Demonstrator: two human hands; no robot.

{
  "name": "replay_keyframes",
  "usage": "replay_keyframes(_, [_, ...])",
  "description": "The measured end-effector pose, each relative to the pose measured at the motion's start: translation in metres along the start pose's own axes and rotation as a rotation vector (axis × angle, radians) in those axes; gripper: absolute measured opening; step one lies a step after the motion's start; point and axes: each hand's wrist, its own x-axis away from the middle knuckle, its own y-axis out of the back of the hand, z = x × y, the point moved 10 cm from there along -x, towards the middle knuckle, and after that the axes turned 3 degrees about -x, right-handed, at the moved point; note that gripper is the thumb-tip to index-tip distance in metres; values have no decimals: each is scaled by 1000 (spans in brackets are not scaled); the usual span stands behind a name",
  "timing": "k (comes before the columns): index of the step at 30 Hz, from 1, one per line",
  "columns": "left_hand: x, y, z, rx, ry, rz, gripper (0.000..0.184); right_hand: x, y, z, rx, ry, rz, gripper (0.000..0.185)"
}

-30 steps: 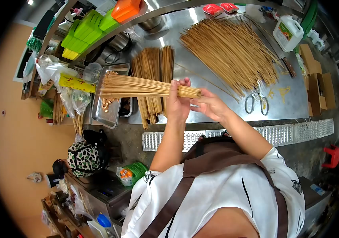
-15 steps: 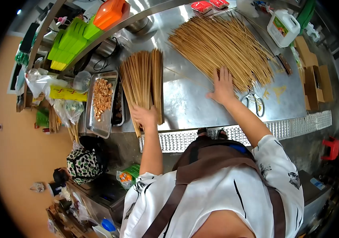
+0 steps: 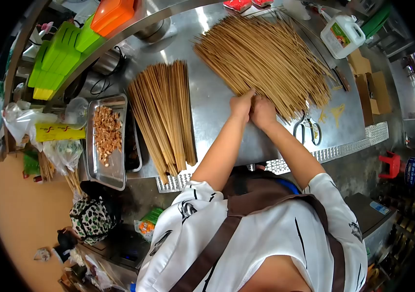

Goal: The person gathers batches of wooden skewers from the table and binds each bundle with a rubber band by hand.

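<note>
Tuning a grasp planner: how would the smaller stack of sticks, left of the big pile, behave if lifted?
The smaller stack would probably spill: no band shows, and its far ends fan out. Single sticks look straight and thin, so likely stiff and light, perhaps apt to slide on the smooth table.

Yellow pack point(image 3: 60, 132) with red S-like marks, jug label point(image 3: 339, 35), blue sign point(image 3: 410, 171) illegible

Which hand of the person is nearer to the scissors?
Right. The right hand is at the near edge of the big stick pile, with the scissors to its right. The left hand is beside it, on the side away from them.
</note>
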Motion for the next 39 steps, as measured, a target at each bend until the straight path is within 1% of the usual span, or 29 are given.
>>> replay_keyframes(2, [-5, -15, -17, -158, -142, 49, 35, -1, -2, -4, -33, 8, 42, 33])
replay_keyframes(3, [-7, -14, -18, -153, -139, 51, 35, -1, -4, -3, -77, 19, 88, 35])
replay_keyframes(5, [-6, 9, -35, -866, -189, -280, 37, 3, -7, -1, -106, 44, 126, 37])
replay_keyframes(6, [0, 12, -47, -956, -256, -409, 38, 8, 0, 7, -102, 105, 78, 40])
replay_keyframes(7, [0, 11, -48, -952, -255, -408, 38, 12, 7, 13, -98, 168, 33, 44])
replay_keyframes(8, [-1, 15, -42, -949, -173, -397, 36, 13, 13, 9, -96, 171, 38, 44])
replay_keyframes(9, [3, 19, -38, -947, -89, -390, 34, 16, 21, 13, -215, 180, 155, 50])
replay_keyframes(10, [2, 21, -40, -946, -86, -400, 34, 21, 21, 16, -338, 191, 272, 56])
replay_keyframes(11, [-3, 18, -42, -976, -71, -376, 33, 18, 19, 10, -343, 203, 278, 56])
replay_keyframes(13, [1, 20, -37, -1002, -49, -368, 33, 4, 11, -33, -851, -109, 268, 63])
replay_keyframes(14, [5, 20, -42, -1009, -87, -405, 28, -3, 10, -40, -854, -93, 273, 63])
replay_keyframes(15, [7, 20, -50, -1020, -133, -442, 23, -12, 9, -52, -898, -140, 246, 62])
replay_keyframes(16, [6, 25, -51, -1023, -144, -459, 23, -18, 10, -63, -947, -190, 219, 61])
replay_keyframes(17, [3, 35, -45, -913, -113, -448, 22, -24, 11, -69, -962, -175, 221, 61])
replay_keyframes(18, [-2, 44, -39, -805, -84, -438, 22, -29, 15, -78, -1009, -193, 161, 58])
replay_keyframes(19, [-6, 50, -38, -815, -89, -459, 22, -32, 22, -81, -1057, -216, 104, 55])
replay_keyframes(20, [-12, 55, -29, -629, -64, -415, 19, -34, 25, -88, -1068, -282, 112, 45])
replay_keyframes(21, [-15, 59, -19, -443, -41, -369, 16, -37, 22, -92, -1087, -280, 123, 45])
replay_keyframes(22, [-12, 66, -18, -449, -45, -384, 16, -40, 13, -98, -1148, -341, 202, 39])
replay_keyframes(23, [-13, 61, -14, -325, -50, -258, 15, -44, 6, -102, -1201, -397, 278, 34])
replay_keyframes(24, [-10, 52, -14, -199, -55, -129, 15, -45, 9, -103, -1235, -395, 269, 26])
replay_keyframes(27, [8, 64, -15, -175, -34, -126, 10, -49, 9, -108, -1242, -389, 323, 26])
replay_keyframes(29, [25, 74, -22, -182, 2, -164, 10, -53, 3, -115, -1285, -413, 349, 26])
replay_keyframes(32, [48, 58, -25, 62, 94, 152, 7, -54, 2, -116, -1374, -472, 360, 24])
replay_keyframes(33, [59, 65, -29, 66, 86, 148, 7, -55, 3, -117, -1418, -514, 345, 23])
replay_keyframes(34, [74, 67, -30, 117, 129, 160, 8, -57, 4, -116, -1416, -508, 349, 23])
replay_keyframes(36, [101, 70, -36, 239, 210, 193, 9, -58, 2, -121, -1401, -609, 335, 27])
replay_keyframes(37, [114, 71, -41, 310, 246, 210, 10, -60, 2, -116, -1402, -604, 339, 27])
replay_keyframes(39, [128, 67, -55, 382, 235, 192, 10, -66, 6, -100, -1053, -463, 389, 31])
